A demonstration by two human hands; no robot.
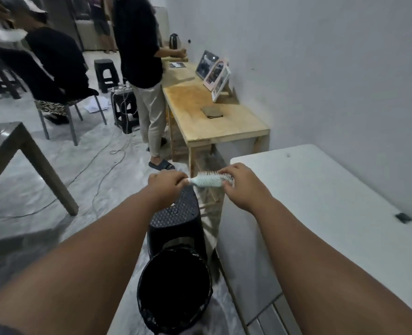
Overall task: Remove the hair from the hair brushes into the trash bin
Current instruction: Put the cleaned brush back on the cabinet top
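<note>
A pale blue-white hair brush point(208, 181) is held level in front of me, bristles up. My left hand point(166, 187) is closed around its handle end. My right hand point(242, 187) grips the far end of the brush head, fingers at the bristles. Any hair on the brush is too small to make out. Below and nearer to me stands a round trash bin point(174, 290) lined with a black bag, on the floor between my forearms.
A black plastic stool point(178, 218) stands just beyond the bin. A white table point(321, 201) is at my right, a wooden bench point(214, 117) with picture frames beyond it. A person stands at the bench, another sits at the left. Cables lie across the floor.
</note>
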